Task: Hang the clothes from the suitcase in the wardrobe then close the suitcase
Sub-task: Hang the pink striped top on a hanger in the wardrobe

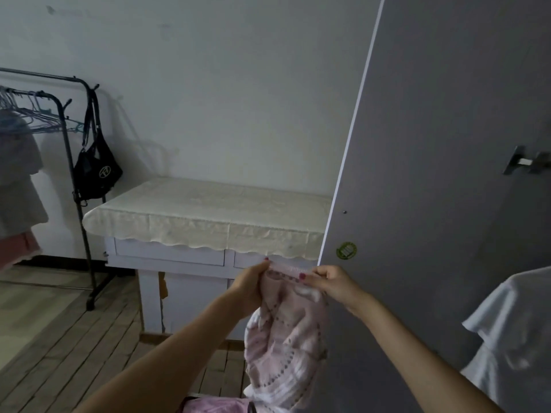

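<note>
A pink patterned garment (286,338) hangs down in front of me, held up by its ribbed top edge. My left hand (252,286) pinches the left end of that edge and my right hand (331,283) pinches the right end. The grey wardrobe door (441,174) stands open just to the right of my hands, its metal handle (524,162) near the right frame edge. More pink fabric (214,405) shows at the bottom edge; I cannot tell whether it lies in the suitcase, which is out of view.
A white table under a cream lace cloth (205,213) stands ahead against the wall. A black clothes rack (74,162) with hangers, hung clothes and a black bag (95,171) is at the left. A white garment (515,338) hangs at the right. Wooden floor (59,338) below.
</note>
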